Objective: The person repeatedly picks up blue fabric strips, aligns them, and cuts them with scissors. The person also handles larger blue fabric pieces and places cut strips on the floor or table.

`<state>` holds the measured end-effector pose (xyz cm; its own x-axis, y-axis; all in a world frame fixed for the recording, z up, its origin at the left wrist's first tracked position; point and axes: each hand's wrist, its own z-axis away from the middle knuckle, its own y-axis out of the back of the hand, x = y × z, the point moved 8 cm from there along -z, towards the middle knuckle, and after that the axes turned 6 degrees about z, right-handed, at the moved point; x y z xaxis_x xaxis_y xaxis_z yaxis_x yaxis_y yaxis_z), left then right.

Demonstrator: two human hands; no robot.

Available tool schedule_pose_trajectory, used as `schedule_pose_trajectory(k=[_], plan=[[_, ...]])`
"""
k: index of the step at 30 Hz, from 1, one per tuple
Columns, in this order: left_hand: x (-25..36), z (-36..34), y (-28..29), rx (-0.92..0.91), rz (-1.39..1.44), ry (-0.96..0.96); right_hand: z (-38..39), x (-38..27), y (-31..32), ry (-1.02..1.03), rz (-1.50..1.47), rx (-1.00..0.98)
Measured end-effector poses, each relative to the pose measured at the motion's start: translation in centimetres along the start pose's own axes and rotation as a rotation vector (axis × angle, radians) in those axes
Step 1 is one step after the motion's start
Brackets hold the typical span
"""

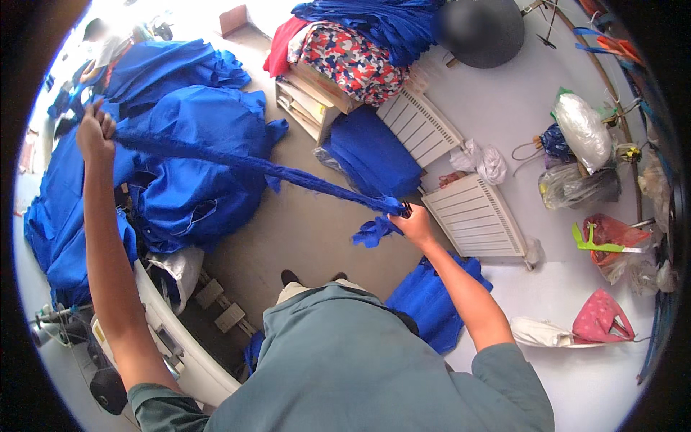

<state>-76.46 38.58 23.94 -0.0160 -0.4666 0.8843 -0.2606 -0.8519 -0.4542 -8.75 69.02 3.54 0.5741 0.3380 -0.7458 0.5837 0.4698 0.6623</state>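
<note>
A long twisted strip of blue cloth [252, 166] stretches taut across the view between my two hands. At the upper left, my left hand [96, 133] is raised, its fingers closed around one end. My right hand [414, 225] grips the strip near its other end, at the middle right and lower than the left. A loose blue tail hangs just beyond my right fingers. Something small and dark shows at those fingers, too small to make out. Below the strip on the left, a large heap of blue fabric [198, 158] spreads out.
A white sewing machine table [162, 338] stands at my left. Ahead are a wooden box [299, 108] with patterned cloth [353, 57] on it and two white slatted panels [475, 216]. Plastic bags [579, 129] hang on the right wall. Blue fabric [439, 302] lies by my right side. Another person [108, 50] is at far left.
</note>
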Motion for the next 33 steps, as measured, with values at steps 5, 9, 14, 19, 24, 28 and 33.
schedule_pose_trajectory(k=[5, 9, 14, 19, 24, 28, 33], plan=[[-5.8, -3.5, 8.9, 0.330, -0.165, -0.013, 0.3, 2.1, 0.4, -0.115, 0.214, -0.103], [-8.8, 1.7, 0.4, -0.177, -0.972, -0.431, 0.6, 1.9, -0.7, -0.300, 0.060, -0.202], [-18.7, 22.0, -12.4, -0.624, -0.466, 0.389, 1.4, -2.2, -2.6, -0.432, -0.284, -0.246], [-24.2, 36.7, -17.9, -0.927, -0.409, 0.667, -0.1, -4.1, -2.4, -0.392, -0.300, -0.323], [-29.5, 43.2, -21.1, -0.922, -0.340, 0.807, -1.7, -3.1, -0.6, -0.324, -0.291, -0.403], [-32.5, 43.6, -22.3, -0.734, -0.423, 0.851, -2.6, 0.7, 1.4, -0.305, -0.208, -0.426], [-32.6, 39.8, -26.8, -0.903, -0.627, 0.135, -2.4, 10.4, 4.7, -0.292, -0.198, -0.306]])
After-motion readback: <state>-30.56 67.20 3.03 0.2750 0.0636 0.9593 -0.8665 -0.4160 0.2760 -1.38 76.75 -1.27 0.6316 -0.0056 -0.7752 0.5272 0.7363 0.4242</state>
